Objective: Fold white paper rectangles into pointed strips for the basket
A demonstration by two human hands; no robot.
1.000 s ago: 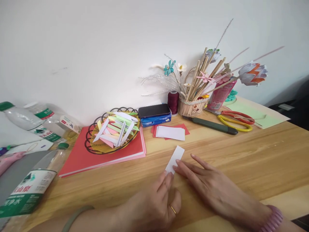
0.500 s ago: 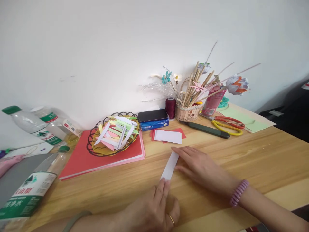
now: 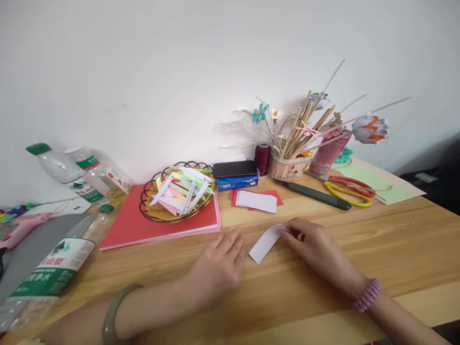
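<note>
Two hands over the counter [image 3: 305,299] in the head view. Right hand [image 3: 309,237]: thumb and fingers closed in a pinch on the far end of the white strip [image 3: 266,245], which bends there; its near end points back toward the person. Left hand [image 3: 221,261]: palm down, fingers loosely extended and close together, holding nothing, just left of the strip with a narrow gap.

Beyond the strip: white slips [image 3: 257,201] on red paper [image 3: 278,197], a band of wood showing between. Left of that, basket [image 3: 154,212] of folded strips sits on red sheets [image 3: 122,223]; their near edge is beyond the left hand. Bottle [image 3: 57,268] lies at far left.

Behind the right hand: green-handled tool [image 3: 318,196], then scissors [image 3: 350,192]. Pale green sheet [image 3: 398,187] near the counter's right edge. Wood surface runs right of the right hand to that edge, and on the near side toward the front edge, visible lower right.
</note>
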